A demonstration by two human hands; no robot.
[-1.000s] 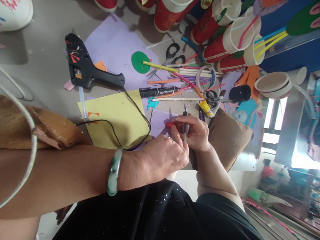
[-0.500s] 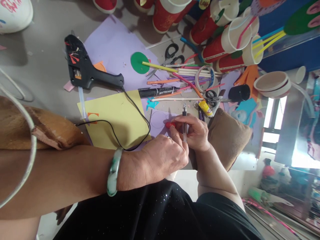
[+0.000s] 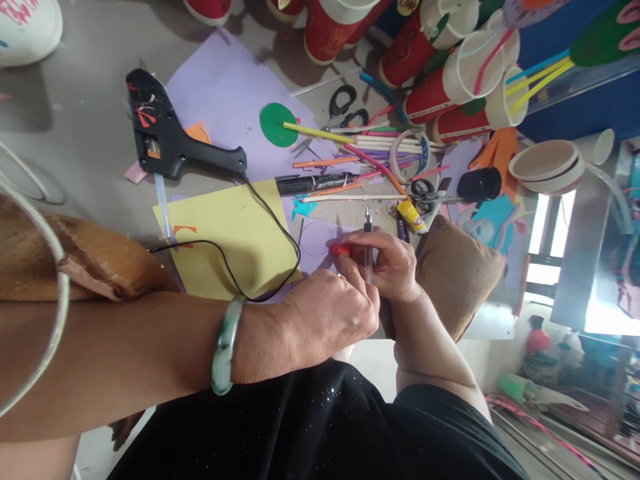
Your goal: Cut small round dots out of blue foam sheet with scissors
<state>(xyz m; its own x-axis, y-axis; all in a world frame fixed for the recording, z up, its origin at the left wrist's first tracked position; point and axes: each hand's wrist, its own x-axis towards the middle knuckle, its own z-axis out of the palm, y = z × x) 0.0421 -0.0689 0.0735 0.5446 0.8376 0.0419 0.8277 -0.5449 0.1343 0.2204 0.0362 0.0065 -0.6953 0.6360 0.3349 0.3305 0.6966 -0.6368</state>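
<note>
My left hand (image 3: 330,313), a green-and-white bangle (image 3: 226,347) on its wrist, is closed, its fingertips pinched against a small shiny red piece (image 3: 339,249). My right hand (image 3: 397,263) is closed opposite it, with a clear-barrelled pen (image 3: 369,247) across its fingers, tip pointing away from me. Fingertips of both hands meet at the red piece, and most of the grip is hidden. Under and left of the fingers lies purple paper (image 3: 315,239) with a circle drawn on it. Beside that is a yellow sheet (image 3: 227,233).
A black glue gun (image 3: 170,143) lies at left, its cord crossing the yellow sheet. Beyond my hands are a black marker (image 3: 315,182), scissors (image 3: 345,107), a roll of tape (image 3: 410,155) and several straws. Red paper cups (image 3: 327,33) stand behind. A brown cushion (image 3: 460,277) sits at right.
Almost nothing differs. The view has shifted very slightly, and both hands keep the same hold around the red piece and the pen.
</note>
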